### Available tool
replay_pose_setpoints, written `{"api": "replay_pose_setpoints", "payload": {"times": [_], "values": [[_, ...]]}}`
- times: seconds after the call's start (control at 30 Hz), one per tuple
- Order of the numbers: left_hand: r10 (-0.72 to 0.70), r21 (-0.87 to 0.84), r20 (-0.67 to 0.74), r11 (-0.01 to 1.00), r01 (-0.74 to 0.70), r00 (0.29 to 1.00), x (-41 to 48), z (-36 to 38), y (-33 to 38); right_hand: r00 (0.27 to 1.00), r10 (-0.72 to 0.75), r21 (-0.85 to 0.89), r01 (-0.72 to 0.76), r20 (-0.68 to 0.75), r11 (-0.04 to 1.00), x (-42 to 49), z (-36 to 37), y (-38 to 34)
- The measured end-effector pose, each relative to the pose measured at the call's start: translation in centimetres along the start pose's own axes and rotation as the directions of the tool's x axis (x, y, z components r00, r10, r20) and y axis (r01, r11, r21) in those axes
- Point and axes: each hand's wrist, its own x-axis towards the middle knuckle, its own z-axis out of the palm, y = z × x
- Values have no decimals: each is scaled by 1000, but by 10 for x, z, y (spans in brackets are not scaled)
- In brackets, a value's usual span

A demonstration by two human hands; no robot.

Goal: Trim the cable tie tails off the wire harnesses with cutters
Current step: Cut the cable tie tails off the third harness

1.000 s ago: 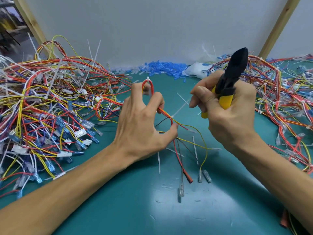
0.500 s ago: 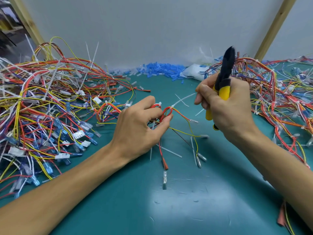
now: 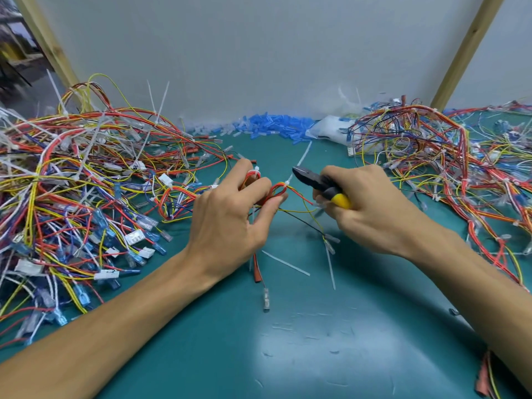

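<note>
Now cutters (image 3: 316, 181), upright half a second ago, lie level in the gripping right hand (image 3: 371, 208), nose just beside the cable tie tail (image 3: 302, 158). The left hand (image 3: 227, 226) pinches the looped harness (image 3: 277, 191) at scene centre; tail untrimmed, cut likely next.

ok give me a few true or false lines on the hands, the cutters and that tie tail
1. The right hand grips the yellow-handled cutters. True.
2. The cutters point straight up at the wall. False: their nose points left, close to the tie tail.
3. The left hand pinches a looped red and orange harness. True.
4. The tail on that harness is already trimmed off. False: a long white tail sticks up from the tie.
5. The blue sleeves are heaped against the back wall. True.
</note>
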Motion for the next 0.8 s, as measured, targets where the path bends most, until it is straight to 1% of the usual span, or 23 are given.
{"api": "replay_pose_setpoints", "payload": {"times": [0.1, 0.27, 0.5, 0.8], "values": [[-4, -1, -10, 1000, 4, 1000, -1, 1, -1, 1000, -15, 14, 14, 28, 1000, -1, 1, 0], [-4, -12, -89, 1000, 3, 996, 0, 2, -2, 1000, -22, 29, 21, 23, 999, -1, 2, 0], [-2, 2, -75, 1000, 2, 997, -1, 2, -3, 999, -45, 45, 44, 23, 998, -1, 1, -1], [1, 19, -72, 1000, 0, 997, -1, 1, -2, 999, -53, 65, 53, -12, 996, -1, 1, -2]]}}
